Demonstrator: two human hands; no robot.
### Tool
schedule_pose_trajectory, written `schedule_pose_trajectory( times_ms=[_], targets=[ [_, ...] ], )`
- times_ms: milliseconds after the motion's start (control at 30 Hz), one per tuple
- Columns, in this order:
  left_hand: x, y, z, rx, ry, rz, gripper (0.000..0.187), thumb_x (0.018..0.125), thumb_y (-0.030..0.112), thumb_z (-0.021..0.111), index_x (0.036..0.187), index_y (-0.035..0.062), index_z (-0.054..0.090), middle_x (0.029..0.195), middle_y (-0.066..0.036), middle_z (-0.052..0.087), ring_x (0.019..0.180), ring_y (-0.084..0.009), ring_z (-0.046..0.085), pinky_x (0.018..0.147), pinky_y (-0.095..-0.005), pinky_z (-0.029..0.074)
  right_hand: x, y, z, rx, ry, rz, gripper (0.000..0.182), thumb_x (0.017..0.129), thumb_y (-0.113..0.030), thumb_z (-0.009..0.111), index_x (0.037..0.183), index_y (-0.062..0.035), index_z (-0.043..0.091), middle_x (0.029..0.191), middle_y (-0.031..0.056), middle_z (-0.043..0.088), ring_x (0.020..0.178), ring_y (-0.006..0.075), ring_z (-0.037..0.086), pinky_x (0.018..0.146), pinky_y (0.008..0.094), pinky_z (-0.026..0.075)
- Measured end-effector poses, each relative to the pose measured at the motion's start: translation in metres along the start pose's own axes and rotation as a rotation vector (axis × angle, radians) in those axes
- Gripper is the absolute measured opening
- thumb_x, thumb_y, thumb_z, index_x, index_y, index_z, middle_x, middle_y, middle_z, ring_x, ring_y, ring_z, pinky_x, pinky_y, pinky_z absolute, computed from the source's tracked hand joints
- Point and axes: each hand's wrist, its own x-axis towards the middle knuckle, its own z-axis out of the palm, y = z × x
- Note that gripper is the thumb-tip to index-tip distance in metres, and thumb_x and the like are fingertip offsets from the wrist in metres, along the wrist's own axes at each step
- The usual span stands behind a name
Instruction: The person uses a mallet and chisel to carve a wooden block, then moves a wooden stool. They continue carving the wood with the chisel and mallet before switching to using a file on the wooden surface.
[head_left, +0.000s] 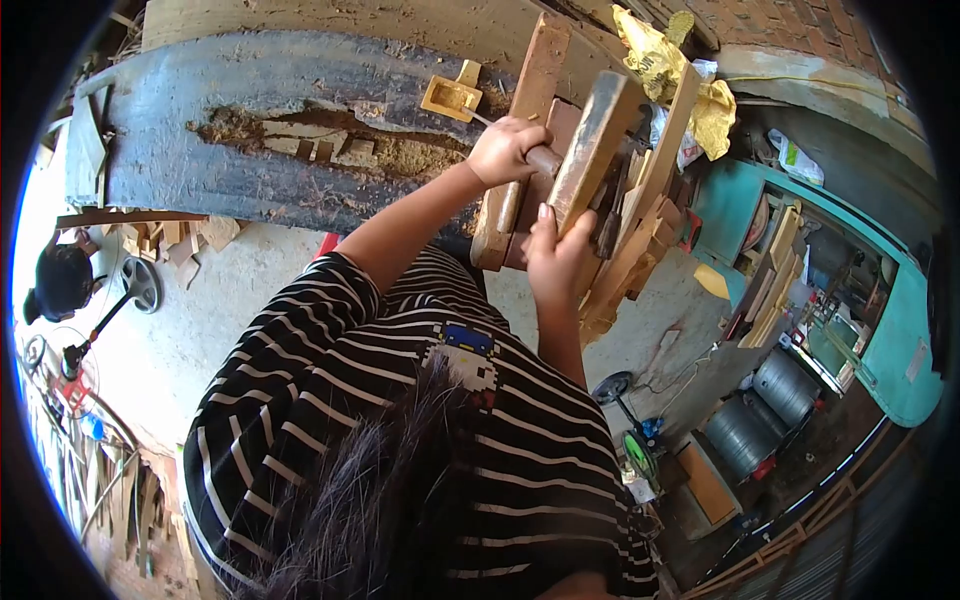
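My left hand (508, 152) is closed around a chisel; the round end of its wooden handle (543, 160) sticks out on the right. Its thin metal shaft (482, 119) points left toward a small hollowed wooden block (450, 98) on the dark plank (300, 75). Closed on the lower end of a thick wooden bar (598, 145) is my right hand (560, 255), thumb along its side. The bar slants up and away, just right of the chisel handle, over a stack of timber pieces (535, 75).
A long ragged hollow (330, 140) with wood chips runs through the plank. Yellow plastic wrapping (655, 60) lies beyond the timber at the right. On the floor side stand a teal cabinet (905, 340), metal drums (745, 430) and a wheeled stool base (140, 285). Another person (65, 280) is at far left.
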Motion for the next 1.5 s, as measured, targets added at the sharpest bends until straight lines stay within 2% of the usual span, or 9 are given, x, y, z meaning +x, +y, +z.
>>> schedule_pose_trajectory(
  times_ms=[100,200,267,333,767,933,967,1200,1500],
  targets=[
    [-0.001,-0.003,0.001,0.015,-0.005,0.013,0.03,0.062,0.017,0.074,0.086,0.01,0.059,0.077,-0.009,0.06,0.078,-0.0304,0.06,0.071,-0.0398,0.047,-0.012,-0.03,-0.014,-0.028,0.046,-0.083,0.02,0.093,-0.014,0.053,0.096,-0.0041,0.036,0.066,0.0054,0.053,0.047,0.0116,0.051,0.042,0.0251,0.044],
    [-0.002,-0.001,0.0,0.009,0.009,0.03,0.026,0.065,0.02,0.072,0.085,0.0115,0.059,0.075,-0.009,0.061,0.076,-0.0294,0.06,0.069,-0.0383,0.046,-0.007,-0.024,-0.013,0.21,0.232,-0.648,0.047,0.094,-0.014,0.045,0.131,-0.0034,0.019,0.08,0.0161,0.052,0.055,0.0181,0.051,0.047,0.0313,0.047],
    [-0.001,-0.001,0.0,0.017,0.012,0.06,0.025,0.065,0.019,0.072,0.085,0.0118,0.058,0.073,-0.009,0.06,0.074,-0.0298,0.06,0.069,-0.039,0.046,-0.006,-0.007,-0.002,0.312,0.313,-0.762,0.055,0.092,-0.012,0.044,0.134,0.0011,0.01,0.079,0.0196,0.049,0.053,0.0217,0.051,0.047,0.0327,0.047],
    [0.001,-0.002,-0.001,0.046,-0.026,0.049,0.026,0.064,0.017,0.072,0.086,0.0119,0.058,0.075,-0.008,0.06,0.076,-0.0299,0.059,0.071,-0.0397,0.046,-0.017,0.001,0.0,0.344,0.181,-0.638,0.064,0.094,-0.02,0.04,0.142,-0.009,0.0,0.082,0.0201,0.05,0.056,0.022,0.051,0.05,0.034,0.05],
    [0.025,0.02,-0.002,0.03,-0.061,0.077,0.034,0.061,0.012,0.072,0.091,0.0096,0.057,0.082,-0.009,0.061,0.082,-0.0301,0.059,0.074,-0.0379,0.046,-0.03,0.011,-0.024,0.257,0.276,-0.419,0.061,0.092,-0.019,0.042,0.136,0.0018,0.006,0.084,0.0217,0.052,0.062,0.024,0.058,0.061,0.034,0.051],
    [0.026,0.017,-0.004,0.029,-0.069,0.077,0.033,0.061,0.01,0.071,0.091,0.0096,0.057,0.082,-0.008,0.06,0.082,-0.0301,0.059,0.073,-0.0382,0.046,-0.027,0.001,-0.034,0.809,0.086,0.013,0.055,0.095,-0.048,0.032,0.125,-0.0019,0.035,0.08,0.0146,0.052,0.059,0.0222,0.052,0.056,0.0353,0.046],
    [0.026,0.018,-0.005,0.034,-0.075,0.064,0.033,0.061,0.01,0.07,0.091,0.0097,0.057,0.082,-0.008,0.06,0.082,-0.0302,0.059,0.073,-0.0386,0.046,-0.023,-0.002,-0.039,0.867,-0.031,0.117,0.056,0.095,-0.054,0.026,0.108,-0.0033,0.047,0.082,0.0147,0.053,0.063,0.0243,0.053,0.059,0.0367,0.046],
    [0.025,0.017,-0.005,0.039,-0.096,0.041,0.037,0.058,0.01,0.072,0.093,0.0101,0.058,0.085,-0.009,0.06,0.084,-0.0312,0.059,0.075,-0.0392,0.046,-0.002,0.062,-0.046,1.178,-0.108,0.904,0.041,0.097,-0.04,0.034,0.104,-0.0032,0.05,0.085,0.0146,0.055,0.07,0.027,0.054,0.064,0.0374,0.046],
    [0.018,0.013,0.001,0.042,-0.116,0.112,0.039,0.058,0.015,0.074,0.093,0.0106,0.058,0.085,-0.008,0.061,0.083,-0.0301,0.06,0.075,-0.0392,0.046,-0.002,0.083,-0.034,1.668,-0.255,0.963,0.034,0.086,-0.022,0.06,0.109,0.0014,0.053,0.092,0.0136,0.057,0.082,0.0237,0.055,0.076,0.0394,0.047]
  ],
)
